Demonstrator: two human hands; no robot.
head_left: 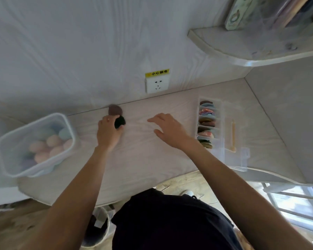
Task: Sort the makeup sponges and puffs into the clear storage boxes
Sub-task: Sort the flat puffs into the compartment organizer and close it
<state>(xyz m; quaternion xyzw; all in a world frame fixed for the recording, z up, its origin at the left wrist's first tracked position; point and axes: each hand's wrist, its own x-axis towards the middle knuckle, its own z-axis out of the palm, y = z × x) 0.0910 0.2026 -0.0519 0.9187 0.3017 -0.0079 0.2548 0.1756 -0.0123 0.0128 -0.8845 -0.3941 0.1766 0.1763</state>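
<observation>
Picking up the last puffs for the divided box

The left hand [107, 132] pinches a black puff [120, 121] on the tabletop [143, 159], a brown puff [115, 110] just behind it; the right hand [167, 129] hovers with fingers spread, holding nothing. The person would do best to lift the black puff clear and slot it on edge into a compartment of the divided box [209, 123], not the sponge tub [36, 143].
</observation>
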